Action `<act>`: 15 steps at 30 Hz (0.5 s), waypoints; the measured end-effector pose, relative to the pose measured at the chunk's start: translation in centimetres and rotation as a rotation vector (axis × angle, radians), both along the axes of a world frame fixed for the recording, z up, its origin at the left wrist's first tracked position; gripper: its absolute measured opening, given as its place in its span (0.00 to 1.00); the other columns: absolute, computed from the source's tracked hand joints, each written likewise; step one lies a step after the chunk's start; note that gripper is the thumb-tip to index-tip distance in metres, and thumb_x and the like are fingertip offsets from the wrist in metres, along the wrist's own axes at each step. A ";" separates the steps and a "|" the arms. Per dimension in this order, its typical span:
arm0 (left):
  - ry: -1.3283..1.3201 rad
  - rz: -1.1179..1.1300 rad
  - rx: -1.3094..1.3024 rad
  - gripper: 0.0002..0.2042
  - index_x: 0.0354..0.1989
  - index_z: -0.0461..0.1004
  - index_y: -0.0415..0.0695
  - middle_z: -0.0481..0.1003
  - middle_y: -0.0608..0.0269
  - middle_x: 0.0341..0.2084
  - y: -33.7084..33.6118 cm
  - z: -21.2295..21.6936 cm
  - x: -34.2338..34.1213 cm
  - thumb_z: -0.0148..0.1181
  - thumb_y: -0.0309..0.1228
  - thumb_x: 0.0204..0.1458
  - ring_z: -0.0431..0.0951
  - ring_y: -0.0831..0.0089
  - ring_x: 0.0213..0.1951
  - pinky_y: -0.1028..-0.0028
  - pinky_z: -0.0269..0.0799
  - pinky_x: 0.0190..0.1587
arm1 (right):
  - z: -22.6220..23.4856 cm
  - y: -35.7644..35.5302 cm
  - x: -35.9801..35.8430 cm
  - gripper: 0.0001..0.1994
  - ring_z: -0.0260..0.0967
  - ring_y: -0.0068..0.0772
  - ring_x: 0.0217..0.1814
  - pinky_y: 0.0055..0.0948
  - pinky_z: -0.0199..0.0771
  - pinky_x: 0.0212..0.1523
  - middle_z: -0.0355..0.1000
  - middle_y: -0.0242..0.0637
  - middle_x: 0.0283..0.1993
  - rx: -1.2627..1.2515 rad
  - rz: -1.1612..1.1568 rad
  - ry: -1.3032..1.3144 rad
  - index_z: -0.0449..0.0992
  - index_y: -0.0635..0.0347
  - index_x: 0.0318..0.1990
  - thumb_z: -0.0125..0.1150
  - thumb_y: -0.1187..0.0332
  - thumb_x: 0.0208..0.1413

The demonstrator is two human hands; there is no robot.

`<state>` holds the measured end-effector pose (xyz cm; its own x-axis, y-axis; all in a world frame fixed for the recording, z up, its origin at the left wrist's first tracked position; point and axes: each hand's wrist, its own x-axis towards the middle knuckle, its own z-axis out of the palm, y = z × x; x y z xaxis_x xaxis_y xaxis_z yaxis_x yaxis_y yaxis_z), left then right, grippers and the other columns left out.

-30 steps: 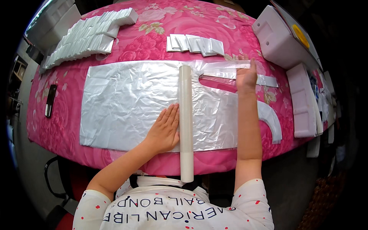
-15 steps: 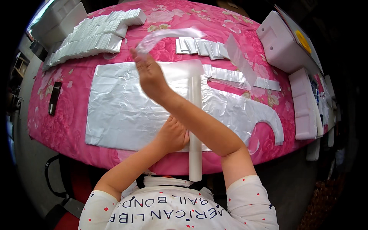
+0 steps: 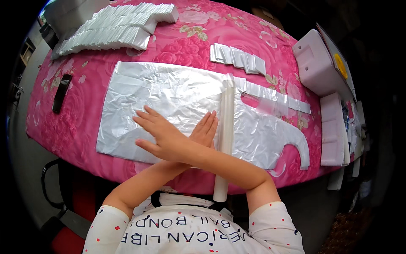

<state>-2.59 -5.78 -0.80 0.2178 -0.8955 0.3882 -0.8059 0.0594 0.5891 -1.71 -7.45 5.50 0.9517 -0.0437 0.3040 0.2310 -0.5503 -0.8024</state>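
A silvery-white plastic apron (image 3: 169, 89) lies spread flat, its curved straps toward the right. Across it rests a long translucent roll (image 3: 227, 114), whose near end juts past the table edge. My left hand (image 3: 205, 130) lies flat on the plastic just left of the roll, fingers straight and together. Crossing over my left forearm, my right hand (image 3: 157, 133) is above the apron with its fingers spread and nothing in them. Folded plastic strips (image 3: 262, 93) lie by the upper strap, with a loose clear piece of film (image 3: 270, 106) near them.
Several flat folded packets (image 3: 239, 58) overlap beyond the apron. Dense rows of similar packets (image 3: 105, 34) fill the far left. A dark oblong object (image 3: 62, 94) lies at the left. White foam boxes (image 3: 319, 59) stand at the right edge of the pink floral tablecloth (image 3: 186, 55).
My right hand came down toward me and opened; the raised strip of film has left it. Clear film near the upper strap now lies lower. My left hand has flattened out beside the roll.
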 end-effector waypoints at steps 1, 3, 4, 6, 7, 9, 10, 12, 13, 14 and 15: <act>0.097 0.033 -0.026 0.29 0.62 0.51 0.33 0.49 0.47 0.63 0.2 0.3 1.1 0.46 0.27 0.49 0.49 0.54 0.65 0.61 0.47 0.65 | 0.7 -1.4 -2.3 0.25 0.47 0.53 0.68 0.42 0.50 0.64 0.59 0.48 0.61 -0.045 -0.090 -0.060 0.64 0.64 0.57 0.58 0.66 0.51; 0.741 0.003 -0.027 0.27 0.62 0.52 0.36 0.54 0.54 0.62 -1.4 0.9 3.4 0.48 0.29 0.53 0.55 0.63 0.63 0.68 0.53 0.62 | 2.0 -4.5 -7.8 0.21 0.57 0.48 0.63 0.40 0.54 0.62 0.65 0.44 0.56 -0.128 -0.333 -0.146 0.69 0.63 0.52 0.59 0.72 0.48; 0.996 -0.008 -0.018 0.27 0.62 0.51 0.34 0.55 0.54 0.61 -2.9 1.3 4.6 0.46 0.33 0.56 0.56 0.64 0.62 0.68 0.54 0.62 | 1.6 -5.8 -10.5 0.20 0.58 0.48 0.62 0.41 0.57 0.60 0.66 0.44 0.56 -0.205 -0.437 -0.111 0.69 0.63 0.51 0.59 0.70 0.49; 1.381 0.005 -0.010 0.27 0.62 0.49 0.32 0.56 0.52 0.60 -5.5 2.1 5.9 0.41 0.39 0.59 0.58 0.65 0.61 0.69 0.55 0.61 | 0.1 -7.7 -15.1 0.20 0.58 0.48 0.62 0.40 0.57 0.61 0.65 0.43 0.56 -0.193 -0.545 -0.030 0.69 0.62 0.52 0.58 0.68 0.50; 1.513 0.030 -0.008 0.28 0.61 0.49 0.31 0.57 0.50 0.59 -6.9 2.6 5.8 0.38 0.42 0.60 0.59 0.65 0.60 0.69 0.55 0.62 | -0.5 -8.1 -16.9 0.21 0.57 0.48 0.63 0.40 0.56 0.61 0.64 0.43 0.58 -0.213 -0.537 0.013 0.68 0.62 0.53 0.57 0.67 0.51; 1.740 0.040 0.020 0.30 0.61 0.48 0.29 0.58 0.48 0.58 -8.5 3.1 5.8 0.34 0.45 0.61 0.60 0.64 0.60 0.69 0.55 0.62 | -1.2 -8.4 -19.3 0.23 0.54 0.48 0.65 0.40 0.55 0.62 0.62 0.44 0.60 -0.250 -0.527 0.092 0.66 0.62 0.56 0.56 0.63 0.53; 1.835 0.029 0.044 0.31 0.60 0.49 0.28 0.58 0.47 0.58 -8.9 3.2 5.8 0.32 0.46 0.61 0.60 0.64 0.60 0.69 0.56 0.62 | -1.4 -8.7 -19.8 0.24 0.52 0.48 0.66 0.41 0.53 0.63 0.60 0.44 0.62 -0.276 -0.459 0.117 0.65 0.61 0.57 0.54 0.61 0.53; 1.915 0.024 0.083 0.32 0.60 0.50 0.28 0.60 0.45 0.56 -9.5 3.2 5.9 0.29 0.50 0.61 0.61 0.62 0.59 0.68 0.57 0.61 | -1.8 -8.8 -20.7 0.27 0.47 0.48 0.69 0.42 0.50 0.64 0.55 0.44 0.65 -0.329 -0.333 0.170 0.62 0.59 0.60 0.51 0.55 0.55; 1.896 0.051 0.109 0.33 0.59 0.50 0.28 0.60 0.45 0.56 -9.7 3.2 6.1 0.29 0.50 0.61 0.61 0.62 0.59 0.68 0.57 0.61 | -2.1 -8.9 -20.9 0.28 0.45 0.48 0.69 0.42 0.49 0.65 0.53 0.44 0.66 -0.374 -0.293 0.192 0.61 0.58 0.60 0.49 0.53 0.55; 1.876 0.081 0.132 0.33 0.59 0.51 0.29 0.61 0.45 0.56 -9.7 3.1 6.5 0.29 0.50 0.61 0.62 0.62 0.58 0.68 0.58 0.61 | -2.5 -9.2 -20.7 0.29 0.43 0.47 0.70 0.42 0.47 0.65 0.51 0.43 0.67 -0.419 -0.249 0.213 0.60 0.57 0.61 0.48 0.50 0.55; 1.856 0.110 0.151 0.33 0.59 0.51 0.29 0.61 0.45 0.56 -9.5 3.2 6.7 0.30 0.51 0.60 0.63 0.62 0.58 0.67 0.59 0.60 | -2.7 -9.6 -20.4 0.31 0.42 0.47 0.71 0.43 0.45 0.66 0.50 0.43 0.68 -0.466 -0.203 0.233 0.59 0.57 0.62 0.46 0.48 0.55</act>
